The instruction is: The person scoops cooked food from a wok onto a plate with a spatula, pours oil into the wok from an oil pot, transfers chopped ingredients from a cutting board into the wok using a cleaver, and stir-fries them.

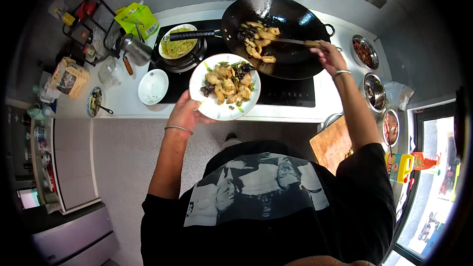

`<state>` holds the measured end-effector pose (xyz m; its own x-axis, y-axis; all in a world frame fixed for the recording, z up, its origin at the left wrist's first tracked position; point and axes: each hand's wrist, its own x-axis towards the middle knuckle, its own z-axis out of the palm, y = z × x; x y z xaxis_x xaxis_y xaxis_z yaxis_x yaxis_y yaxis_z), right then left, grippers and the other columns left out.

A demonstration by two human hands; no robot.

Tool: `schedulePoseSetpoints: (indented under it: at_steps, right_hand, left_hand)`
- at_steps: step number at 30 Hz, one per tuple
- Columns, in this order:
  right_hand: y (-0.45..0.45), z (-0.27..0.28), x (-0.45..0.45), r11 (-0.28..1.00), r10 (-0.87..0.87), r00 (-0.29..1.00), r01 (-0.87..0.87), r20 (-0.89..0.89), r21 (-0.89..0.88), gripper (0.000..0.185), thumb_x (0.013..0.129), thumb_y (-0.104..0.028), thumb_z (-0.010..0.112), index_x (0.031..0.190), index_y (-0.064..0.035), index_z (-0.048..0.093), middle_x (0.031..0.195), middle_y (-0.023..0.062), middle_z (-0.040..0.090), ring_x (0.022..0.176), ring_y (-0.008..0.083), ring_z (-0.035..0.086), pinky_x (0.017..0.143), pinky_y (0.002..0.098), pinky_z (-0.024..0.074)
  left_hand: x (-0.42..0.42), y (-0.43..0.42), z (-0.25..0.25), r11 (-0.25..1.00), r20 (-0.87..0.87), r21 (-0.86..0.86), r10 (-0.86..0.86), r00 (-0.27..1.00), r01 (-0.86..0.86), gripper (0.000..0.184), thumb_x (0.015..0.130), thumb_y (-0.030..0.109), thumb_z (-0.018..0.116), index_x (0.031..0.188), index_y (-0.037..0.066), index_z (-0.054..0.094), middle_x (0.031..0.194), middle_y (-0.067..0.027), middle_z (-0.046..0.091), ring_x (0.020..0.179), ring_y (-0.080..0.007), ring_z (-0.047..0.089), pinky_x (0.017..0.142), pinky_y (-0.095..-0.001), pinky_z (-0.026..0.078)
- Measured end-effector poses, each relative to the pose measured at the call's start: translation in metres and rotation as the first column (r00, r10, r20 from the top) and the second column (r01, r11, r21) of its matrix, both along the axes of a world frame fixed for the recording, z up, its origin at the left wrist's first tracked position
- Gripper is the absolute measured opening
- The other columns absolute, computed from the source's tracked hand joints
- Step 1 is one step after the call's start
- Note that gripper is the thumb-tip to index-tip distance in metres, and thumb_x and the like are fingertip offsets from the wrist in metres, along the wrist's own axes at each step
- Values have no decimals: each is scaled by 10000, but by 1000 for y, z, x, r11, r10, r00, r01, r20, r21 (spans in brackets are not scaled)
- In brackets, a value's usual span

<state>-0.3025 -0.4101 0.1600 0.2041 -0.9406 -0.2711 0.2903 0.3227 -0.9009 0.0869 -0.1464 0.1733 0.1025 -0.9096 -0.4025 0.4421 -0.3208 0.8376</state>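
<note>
My left hand [186,116] holds a white plate [207,106] by its lower left rim, in front of the stove. Pale chunks, dark pieces and green bits of food [229,83] are heaped on it. Fingers wrapped round a wooden handle [312,44], my right hand [329,57] grips a spatula [289,41] whose head is hidden in the food inside the black wok [300,19]. More of the same food [258,39] lies on the wok's left side. The wok is tilted, and its wrapped handle [192,35] points left over a plate of yellow-green food [177,47].
A white bowl [153,86], a metal kettle [137,50] and a green pouch [137,19] are on the left. Metal bowls [374,91] line the right counter, near a wooden cutting board [331,143] and a yellow bottle [398,166]. The counter's front edge [290,117] runs before me.
</note>
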Motion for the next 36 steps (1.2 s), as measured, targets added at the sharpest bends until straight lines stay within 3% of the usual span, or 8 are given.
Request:
schedulePoseSetpoints:
  at_steps: [2,6,12,20,26,31,36]
  right_hand:
    - [0,-9,18,1000,-14,992,15,128,-10,245,888,-152,531,1040,41,528,836,223,647,547,93,564,438,147,432]
    - [12,-7,24,988,-86,988,102,129,-119,236,888,-143,528,1012,57,553,810,198,646,583,115,583,473,172,464]
    - [22,3,-7,987,-66,991,82,119,-135,236,888,-140,528,1019,54,558,778,174,649,591,110,588,484,175,462]
    - [82,52,-16,963,-112,993,114,21,-244,254,882,-164,530,1023,48,536,775,185,648,535,76,525,441,158,406]
    - [116,107,-14,945,-117,992,94,-55,-312,314,874,-208,556,1050,51,562,748,126,648,523,55,502,425,156,372]
    - [149,147,-12,916,-94,991,48,-97,-397,325,881,-240,554,1045,40,572,699,111,637,489,46,494,375,143,354]
    - [183,181,1,897,-54,966,-64,-253,-437,357,894,-285,526,1043,34,592,673,101,623,437,40,467,355,136,341]
  left_hand:
    - [-2,-4,3,1000,21,15,-18,1000,18,513,767,76,469,1268,4,383,1022,-205,607,715,-296,672,503,-317,587]
    - [-10,-10,13,999,51,22,-25,998,24,505,775,70,450,1268,-6,371,1008,-218,604,683,-306,669,481,-301,574]
    - [-16,-24,16,999,27,10,-53,998,53,481,788,69,437,1254,-18,357,974,-232,604,655,-334,663,459,-280,555]
    - [1,-25,10,990,-31,-56,-131,991,129,420,816,49,411,1229,-6,359,1024,-244,561,692,-349,663,529,-355,603]
    - [7,-36,19,974,-83,-32,-226,971,224,441,792,37,430,1220,-16,339,981,-258,570,707,-378,659,535,-368,601]
    - [4,-48,29,967,-65,11,-252,966,253,291,789,40,445,1059,-34,366,963,-268,564,724,-404,652,535,-371,602]
    - [-9,-59,32,979,-61,-25,-205,977,204,303,799,31,433,1079,-53,354,977,-266,555,748,-403,649,560,-417,608]
